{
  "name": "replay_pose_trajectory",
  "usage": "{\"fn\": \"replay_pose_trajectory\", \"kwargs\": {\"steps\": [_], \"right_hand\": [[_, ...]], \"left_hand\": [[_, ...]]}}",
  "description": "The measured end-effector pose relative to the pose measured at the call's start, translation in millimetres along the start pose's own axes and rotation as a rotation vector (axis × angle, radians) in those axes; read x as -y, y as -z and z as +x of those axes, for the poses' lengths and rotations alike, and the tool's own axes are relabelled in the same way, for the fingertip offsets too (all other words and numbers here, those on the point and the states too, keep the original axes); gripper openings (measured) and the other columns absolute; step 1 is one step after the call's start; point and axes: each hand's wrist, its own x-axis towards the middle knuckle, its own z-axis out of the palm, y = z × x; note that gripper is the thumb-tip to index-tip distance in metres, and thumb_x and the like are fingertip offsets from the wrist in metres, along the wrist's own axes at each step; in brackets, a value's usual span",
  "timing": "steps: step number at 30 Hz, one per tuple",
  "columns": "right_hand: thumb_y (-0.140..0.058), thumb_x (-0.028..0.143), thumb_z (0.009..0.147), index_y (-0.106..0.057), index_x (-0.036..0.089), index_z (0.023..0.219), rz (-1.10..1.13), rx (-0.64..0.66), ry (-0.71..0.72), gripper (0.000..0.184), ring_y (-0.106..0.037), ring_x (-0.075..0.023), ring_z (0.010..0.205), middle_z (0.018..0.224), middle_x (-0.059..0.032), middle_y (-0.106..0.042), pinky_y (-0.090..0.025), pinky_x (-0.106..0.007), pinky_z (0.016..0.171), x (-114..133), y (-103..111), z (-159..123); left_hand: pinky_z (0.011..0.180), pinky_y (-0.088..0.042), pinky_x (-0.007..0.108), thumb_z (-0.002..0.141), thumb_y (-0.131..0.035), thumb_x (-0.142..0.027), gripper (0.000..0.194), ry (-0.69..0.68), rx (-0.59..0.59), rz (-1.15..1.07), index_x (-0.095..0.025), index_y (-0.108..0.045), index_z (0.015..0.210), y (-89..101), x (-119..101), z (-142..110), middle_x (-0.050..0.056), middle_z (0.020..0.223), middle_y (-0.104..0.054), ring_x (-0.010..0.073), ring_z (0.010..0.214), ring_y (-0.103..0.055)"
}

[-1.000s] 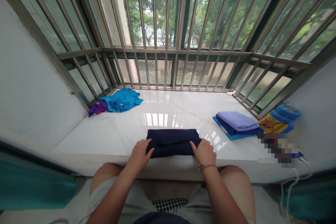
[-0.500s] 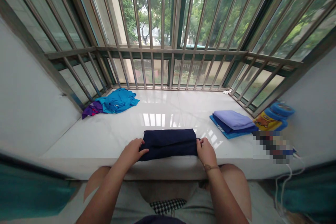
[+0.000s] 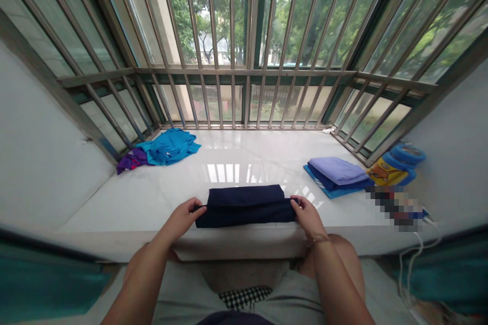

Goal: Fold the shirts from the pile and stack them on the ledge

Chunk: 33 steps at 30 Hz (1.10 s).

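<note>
polished white stone window sill point(image 3: 244, 150) stretches out under steel window bars point(image 3: 232, 15), with green trees beyond them. folded navy cloth point(image 3: 246, 208) lies flat on the sill near its front edge, a long, low band, and everything else here sits around it.

at the cloth's left end, the left hand point(image 3: 183, 217) has its fingers point(image 3: 195, 205) closed, pinching the fabric at the corner. at the right end, the right hand point(image 3: 307, 213) has its fingers point(image 3: 299, 202) closed on the other corner in the same way. a thin bracelet point(image 3: 318, 238) circles the right wrist.

well beyond the cloth and to its left, a crumpled turquoise garment point(image 3: 168, 146) lies touching a purple cloth point(image 3: 129, 162). beyond it and to the right, a folded lavender cloth point(image 3: 337, 170) sits on a blue mat point(image 3: 320, 183). further right of the cloth stand a yellow cartoon packet point(image 3: 387, 173) and blue rings point(image 3: 404, 154), and a pixelated patch point(image 3: 394, 208) hides whatever lies just below them. a white cable point(image 3: 409, 264) hangs down below that patch. below the cloth, past the sill's front edge, are the person's grey shorts point(image 3: 183, 294) and a checked fabric point(image 3: 246, 297).
</note>
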Motion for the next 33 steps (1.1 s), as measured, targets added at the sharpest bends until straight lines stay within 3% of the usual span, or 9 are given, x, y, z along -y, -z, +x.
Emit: {"fn": "replay_pose_trajectory", "kwargs": {"steps": [5, 9, 12, 16, 22, 25, 27, 30, 33], "right_hand": [[-0.062, 0.038, 0.093, -0.075, 0.018, 0.11, -0.333, -0.082, -0.021, 0.03, -0.073, -0.0268, 0.095, 0.094, -0.0097, -0.077, -0.051, -0.034, 0.083, 3.2, 1.4, -7.0], [-0.055, 0.057, 0.103, -0.071, 0.011, 0.124, -0.653, -0.082, 0.023, 0.053, -0.075, -0.0318, 0.107, 0.114, -0.0226, -0.076, -0.053, -0.035, 0.084, 10.5, -13.1, -22.9], [-0.054, 0.066, 0.103, -0.07, 0.009, 0.126, -0.722, -0.036, 0.059, 0.063, -0.076, -0.0345, 0.107, 0.113, -0.0247, -0.076, -0.054, -0.038, 0.084, 14.8, -27.7, -31.4], [-0.056, 0.054, 0.104, -0.076, 0.012, 0.114, -0.713, 0.048, 0.087, 0.047, -0.077, -0.0335, 0.103, 0.106, -0.0221, -0.079, -0.054, -0.038, 0.086, 13.5, -33.6, -22.8], [-0.059, 0.046, 0.098, -0.077, 0.015, 0.103, -0.659, -0.06, 0.029, 0.036, -0.077, -0.0346, 0.093, 0.092, -0.0194, -0.079, -0.055, -0.042, 0.083, 16.0, 15.8, 20.8], [-0.064, 0.043, 0.093, -0.076, 0.015, 0.112, -0.643, -0.196, 0.038, 0.036, -0.075, -0.0379, 0.092, 0.096, -0.0221, -0.078, -0.053, -0.047, 0.082, 40.0, 42.8, 32.2], [-0.067, 0.043, 0.092, -0.073, 0.014, 0.123, -0.649, -0.271, 0.087, 0.042, -0.074, -0.0382, 0.094, 0.102, -0.0225, -0.078, -0.052, -0.046, 0.082, 67.0, 44.1, 26.9], [-0.062, 0.037, 0.098, -0.068, 0.018, 0.128, -0.711, -0.233, 0.264, 0.036, -0.072, -0.0334, 0.1, 0.112, -0.0176, -0.077, -0.049, -0.041, 0.085, 109.5, 10.5, -2.2], [-0.059, 0.026, 0.1, -0.069, 0.022, 0.125, -0.766, -0.019, 0.541, 0.027, -0.069, -0.0301, 0.109, 0.117, -0.0127, -0.076, -0.047, -0.041, 0.098, 126.8, -53.7, -47.0]], "left_hand": [[0.066, -0.04, 0.03, 0.076, -0.069, -0.061, 0.039, 0.034, -0.054, -0.006, -0.023, -0.068, 0.084, -16.2, 15.3, 21.8, -0.002, 0.068, -0.064, 0.0191, 0.067, -0.06], [0.063, -0.038, 0.029, 0.077, -0.071, -0.057, 0.037, 0.052, -0.117, 0.117, -0.023, -0.067, 0.092, -26.5, 32.4, 30.3, -0.003, 0.069, -0.066, 0.0184, 0.064, -0.062], [0.062, -0.04, 0.029, 0.077, -0.073, -0.06, 0.043, 0.052, -0.155, 0.111, -0.024, -0.066, 0.098, -27.7, 36.6, 30.9, -0.004, 0.071, -0.067, 0.018, 0.064, -0.063], [0.067, -0.047, 0.03, 0.078, -0.072, -0.066, 0.051, 0.036, -0.238, 0.013, -0.023, -0.067, 0.105, -26.2, 38.3, 28.8, -0.002, 0.08, -0.071, 0.0183, 0.067, -0.065], [0.069, -0.049, 0.03, 0.088, -0.063, -0.065, 0.043, 0.026, -0.258, 0.006, -0.024, -0.07, 0.096, -28.1, 39.5, 20.7, 0.001, 0.082, -0.073, 0.0191, 0.071, -0.066], [0.071, -0.048, 0.03, 0.091, -0.061, -0.062, 0.039, 0.016, -0.242, 0.019, -0.024, -0.07, 0.094, -29.3, 38.3, 18.3, 0.001, 0.08, -0.074, 0.0201, 0.075, -0.068], [0.072, -0.048, 0.03, 0.092, -0.06, -0.061, 0.038, 0.012, -0.236, 0.024, -0.024, -0.07, 0.093, -29.4, 37.9, 18.3, 0.001, 0.081, -0.074, 0.0207, 0.078, -0.069], [0.073, -0.048, 0.031, 0.093, -0.06, -0.061, 0.038, 0.013, -0.228, 0.039, -0.024, -0.07, 0.093, -29.2, 38.2, 19.3, 0.002, 0.083, -0.075, 0.0211, 0.079, -0.069], [0.073, -0.047, 0.031, 0.094, -0.059, -0.06, 0.037, 0.009, -0.22, 0.08, -0.024, -0.07, 0.091, -29.5, 37.7, 18.8, 0.001, 0.081, -0.075, 0.021, 0.077, -0.069]]}}
